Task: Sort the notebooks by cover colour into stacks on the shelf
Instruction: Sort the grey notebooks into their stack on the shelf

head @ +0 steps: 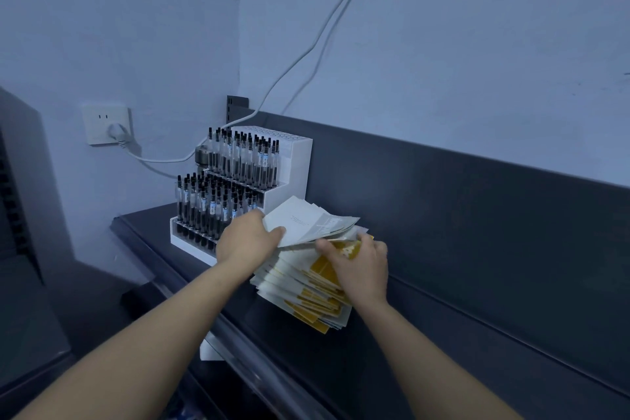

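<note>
Head view: the notebook pile [300,297] lies on the shelf [426,334] near its left end. The left hand [249,242] fingers pinch some white notebooks [306,220], lifted up. The right hand [363,266] fingers curl round a yellow notebook [325,270]. Next, I think, pull it out to begin a yellow stack.

Both bare arms reach forward. The left hand [248,242] pinches lifted notebooks [306,219], thumb on top. The right hand [363,268] curls its fingers round a yellow notebook [326,270].

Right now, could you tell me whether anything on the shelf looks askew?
Yes: the notebook stack beside the pen display is splayed, edges misaligned; the left hand lifts its top few.
</note>
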Demonstrator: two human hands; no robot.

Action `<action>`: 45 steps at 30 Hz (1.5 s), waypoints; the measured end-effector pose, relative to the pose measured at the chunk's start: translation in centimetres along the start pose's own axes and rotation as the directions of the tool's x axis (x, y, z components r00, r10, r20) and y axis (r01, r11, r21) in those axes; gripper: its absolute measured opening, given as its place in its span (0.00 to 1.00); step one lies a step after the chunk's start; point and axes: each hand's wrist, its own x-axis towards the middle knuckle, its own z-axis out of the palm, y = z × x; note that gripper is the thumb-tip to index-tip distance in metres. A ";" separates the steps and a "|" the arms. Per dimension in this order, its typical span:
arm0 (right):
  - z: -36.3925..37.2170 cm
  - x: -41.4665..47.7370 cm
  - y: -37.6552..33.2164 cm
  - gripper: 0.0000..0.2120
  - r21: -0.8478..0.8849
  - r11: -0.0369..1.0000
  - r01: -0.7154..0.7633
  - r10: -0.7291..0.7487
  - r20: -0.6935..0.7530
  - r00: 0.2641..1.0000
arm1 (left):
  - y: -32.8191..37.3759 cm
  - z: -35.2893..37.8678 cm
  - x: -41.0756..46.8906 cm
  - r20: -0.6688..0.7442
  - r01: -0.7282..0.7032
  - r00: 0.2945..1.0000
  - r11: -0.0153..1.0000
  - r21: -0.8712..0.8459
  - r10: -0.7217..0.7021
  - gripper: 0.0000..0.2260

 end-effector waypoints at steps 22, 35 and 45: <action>-3.2 -2.7 1.4 0.19 0.553 0.784 -0.283 0.219 0.179 0.959 | 3.6 2.5 -4.2 0.008 -0.152 0.988 0.965 -0.215 0.157 0.13; -12.2 -7.9 5.0 0.20 0.473 0.876 -0.094 0.167 -0.114 0.979 | 9.9 6.1 -10.9 0.129 -0.211 0.946 0.866 -0.454 0.298 0.14; -23.2 -13.6 10.2 0.18 0.306 0.950 -0.064 0.139 -0.231 0.963 | 17.3 9.5 -21.3 0.144 -0.281 0.914 0.847 -0.452 0.380 0.13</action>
